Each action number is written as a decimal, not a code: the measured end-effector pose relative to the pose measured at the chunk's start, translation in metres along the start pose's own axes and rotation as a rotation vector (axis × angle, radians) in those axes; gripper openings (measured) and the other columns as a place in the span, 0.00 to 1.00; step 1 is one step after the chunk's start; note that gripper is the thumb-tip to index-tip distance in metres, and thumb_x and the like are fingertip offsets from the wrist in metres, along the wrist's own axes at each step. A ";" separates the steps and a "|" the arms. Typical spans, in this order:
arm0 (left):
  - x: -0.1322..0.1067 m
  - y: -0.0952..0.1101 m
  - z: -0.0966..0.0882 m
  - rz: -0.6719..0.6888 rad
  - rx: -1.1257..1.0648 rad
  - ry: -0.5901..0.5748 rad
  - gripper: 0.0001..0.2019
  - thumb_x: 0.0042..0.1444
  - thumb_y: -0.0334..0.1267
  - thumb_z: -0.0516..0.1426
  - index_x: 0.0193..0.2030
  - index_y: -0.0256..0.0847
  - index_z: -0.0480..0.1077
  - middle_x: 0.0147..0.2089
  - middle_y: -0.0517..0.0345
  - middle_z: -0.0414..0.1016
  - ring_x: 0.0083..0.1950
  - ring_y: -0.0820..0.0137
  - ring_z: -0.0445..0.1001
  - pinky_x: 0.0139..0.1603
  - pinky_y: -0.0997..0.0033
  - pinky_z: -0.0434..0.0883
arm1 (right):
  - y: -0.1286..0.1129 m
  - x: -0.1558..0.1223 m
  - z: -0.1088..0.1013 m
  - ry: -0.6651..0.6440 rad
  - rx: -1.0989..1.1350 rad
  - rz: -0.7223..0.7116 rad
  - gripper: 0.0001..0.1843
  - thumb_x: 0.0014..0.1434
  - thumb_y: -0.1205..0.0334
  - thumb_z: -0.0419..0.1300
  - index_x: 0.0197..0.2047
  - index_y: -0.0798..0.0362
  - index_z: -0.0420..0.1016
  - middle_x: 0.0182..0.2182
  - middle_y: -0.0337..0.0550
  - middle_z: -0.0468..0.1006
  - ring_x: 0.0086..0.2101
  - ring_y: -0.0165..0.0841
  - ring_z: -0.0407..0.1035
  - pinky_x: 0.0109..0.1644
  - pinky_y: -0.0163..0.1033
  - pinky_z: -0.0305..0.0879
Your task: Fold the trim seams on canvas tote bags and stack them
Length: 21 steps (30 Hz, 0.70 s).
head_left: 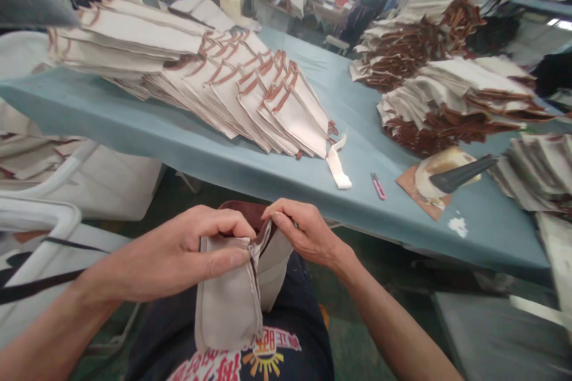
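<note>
A cream fabric piece with a brown lining (227,303), like a sewn bag part, hangs in front of my lap. My left hand (201,250) pinches its top edge between thumb and fingers, beside the seam. On the other side of that seam, my right hand (301,229) grips the upper edge, thumb and forefinger closed on the cloth. The brown inside shows between the two hands. Its far side is partly hidden behind my fingers.
A blue-covered table (214,161) stretches ahead, bearing a fanned stack of cream pieces (268,101), pink thread snips (378,186), a white strip (337,164) and a glue pot with a dark-handled brush (440,178). More brown-edged stacks (442,101) lie right; white plastic bins (116,184) stand left.
</note>
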State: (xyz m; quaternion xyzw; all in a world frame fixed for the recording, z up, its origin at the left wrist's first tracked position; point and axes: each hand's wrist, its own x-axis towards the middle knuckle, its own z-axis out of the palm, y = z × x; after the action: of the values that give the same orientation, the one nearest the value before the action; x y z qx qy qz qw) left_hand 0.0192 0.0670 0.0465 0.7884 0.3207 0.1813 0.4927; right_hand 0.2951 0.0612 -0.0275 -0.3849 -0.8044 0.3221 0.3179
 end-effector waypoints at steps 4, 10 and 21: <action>0.002 -0.003 -0.001 -0.005 -0.056 -0.013 0.14 0.73 0.46 0.61 0.39 0.41 0.82 0.34 0.62 0.81 0.33 0.70 0.73 0.34 0.77 0.71 | 0.004 0.000 0.004 -0.019 0.011 0.045 0.21 0.86 0.54 0.52 0.46 0.51 0.82 0.41 0.47 0.89 0.41 0.36 0.82 0.50 0.40 0.76; 0.000 -0.001 0.001 -0.028 -0.064 0.002 0.14 0.71 0.46 0.62 0.39 0.41 0.83 0.33 0.61 0.81 0.32 0.70 0.73 0.35 0.77 0.71 | 0.004 0.001 0.005 -0.049 0.019 0.092 0.21 0.86 0.54 0.52 0.45 0.51 0.82 0.40 0.46 0.88 0.40 0.36 0.82 0.49 0.39 0.76; 0.001 0.003 0.012 -0.060 -0.033 0.114 0.11 0.63 0.42 0.58 0.34 0.42 0.79 0.29 0.64 0.79 0.29 0.71 0.72 0.31 0.76 0.68 | 0.003 -0.003 0.005 -0.051 -0.010 0.150 0.19 0.84 0.56 0.54 0.42 0.50 0.81 0.37 0.43 0.87 0.37 0.35 0.78 0.46 0.38 0.72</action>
State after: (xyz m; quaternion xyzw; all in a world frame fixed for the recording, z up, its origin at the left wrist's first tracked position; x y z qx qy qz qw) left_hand 0.0278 0.0586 0.0437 0.7587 0.3686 0.2163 0.4916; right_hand 0.2938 0.0593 -0.0337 -0.4374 -0.7826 0.3508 0.2704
